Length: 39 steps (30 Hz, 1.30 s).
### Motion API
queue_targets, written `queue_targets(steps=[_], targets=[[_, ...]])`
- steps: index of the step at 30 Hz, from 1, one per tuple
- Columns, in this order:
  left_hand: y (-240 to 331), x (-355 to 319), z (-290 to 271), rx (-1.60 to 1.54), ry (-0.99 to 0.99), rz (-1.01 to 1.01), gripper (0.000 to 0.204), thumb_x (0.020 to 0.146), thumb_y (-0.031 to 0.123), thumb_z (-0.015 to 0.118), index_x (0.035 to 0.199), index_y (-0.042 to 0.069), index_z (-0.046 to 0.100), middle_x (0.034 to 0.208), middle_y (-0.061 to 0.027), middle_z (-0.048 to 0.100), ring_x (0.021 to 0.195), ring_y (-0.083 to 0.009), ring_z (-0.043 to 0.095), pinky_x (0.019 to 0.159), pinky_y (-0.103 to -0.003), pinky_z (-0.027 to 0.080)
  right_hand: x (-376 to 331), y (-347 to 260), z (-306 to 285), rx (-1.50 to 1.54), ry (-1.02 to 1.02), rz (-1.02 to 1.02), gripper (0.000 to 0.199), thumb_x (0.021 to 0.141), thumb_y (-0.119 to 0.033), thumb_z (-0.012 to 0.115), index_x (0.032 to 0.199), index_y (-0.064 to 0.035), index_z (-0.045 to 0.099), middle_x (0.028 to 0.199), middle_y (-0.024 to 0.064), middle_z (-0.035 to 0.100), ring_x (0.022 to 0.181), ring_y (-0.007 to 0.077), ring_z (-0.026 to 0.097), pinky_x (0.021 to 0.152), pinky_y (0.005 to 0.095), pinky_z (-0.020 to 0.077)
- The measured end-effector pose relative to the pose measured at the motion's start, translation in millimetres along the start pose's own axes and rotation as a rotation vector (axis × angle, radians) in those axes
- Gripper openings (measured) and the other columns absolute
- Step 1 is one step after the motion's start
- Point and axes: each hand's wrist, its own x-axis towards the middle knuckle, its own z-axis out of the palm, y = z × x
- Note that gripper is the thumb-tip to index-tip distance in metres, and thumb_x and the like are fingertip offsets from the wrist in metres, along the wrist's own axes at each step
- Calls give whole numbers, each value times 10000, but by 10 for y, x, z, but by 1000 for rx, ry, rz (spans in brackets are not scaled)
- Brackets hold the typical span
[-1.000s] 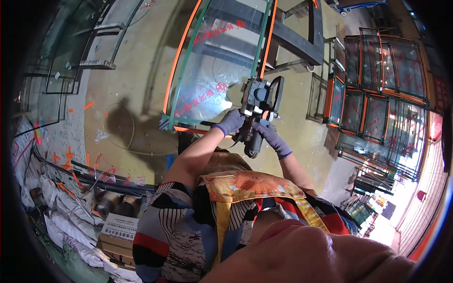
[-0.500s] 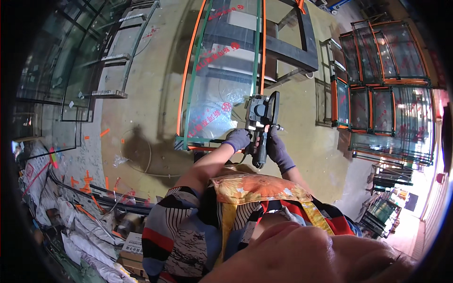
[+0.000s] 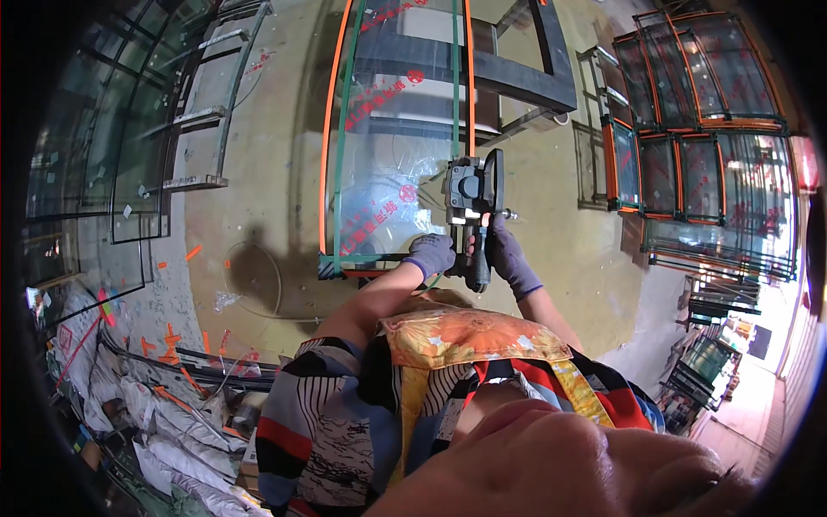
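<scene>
A grey-and-black hand-held power tool with a black grip sits at the near right corner of a long glass panel. My right hand, in a grey-purple glove, is closed around the tool from its right side. The gloved left hand is a fist at the panel's near edge, just left of the tool's grip. What its fingers hold, if anything, is hidden. Green edging and orange strips run along the panel's long sides, and red printed marks show on its face.
The panel rests on a dark frame. Framed glass panels stand at the right, and large dark-edged sheets at the left beside a metal rack. White sacks lie lower left. A thin hose curves across the floor.
The tool has shifted slightly away from me, relative to the panel's near edge. My right hand moved along with it; the left fist stays nearly in place. The whole view has shifted a little.
</scene>
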Motion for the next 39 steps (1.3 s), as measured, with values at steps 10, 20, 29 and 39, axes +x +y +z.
queue_targets(steps=[10, 20, 29, 39], targets=[[-59, 7, 196, 73, 80, 147, 194, 795, 173, 446, 827, 74, 610, 822, -168, 601, 775, -297, 605, 641, -394, 476, 75, 18, 82, -126, 178, -149, 352, 818, -448, 576, 884, -104, 541, 734, 6, 551, 626, 111, 524, 577, 251, 435], [-179, -172, 137, -1301, -52, -214, 140, 846, 195, 442, 857, 81, 522, 561, -3, 367, 441, -110, 363, 349, -272, 319, 69, 40, 209, -193, 320, -212, 338, 796, -428, 616, 789, -98, 544, 644, 12, 539, 539, 113, 515, 506, 245, 426], [-688, -154, -478, -931, -120, -204, 132, 768, 243, 515, 779, 135, 589, 630, -7, 483, 448, -130, 387, 387, -308, 313, 69, 50, 46, -141, 300, -156, 341, 795, -411, 623, 830, -76, 569, 667, 18, 560, 558, 122, 532, 514, 253, 435], [-1216, 0, 306, 173, 572, 972, 92, 814, 86, 459, 744, 88, 519, 607, -48, 445, 537, -184, 438, 515, -324, 375, 172, -41, 160, -205, 272, -186, 400, 782, -451, 625, 905, -72, 594, 767, -32, 576, 683, 72, 531, 615, 215, 419]])
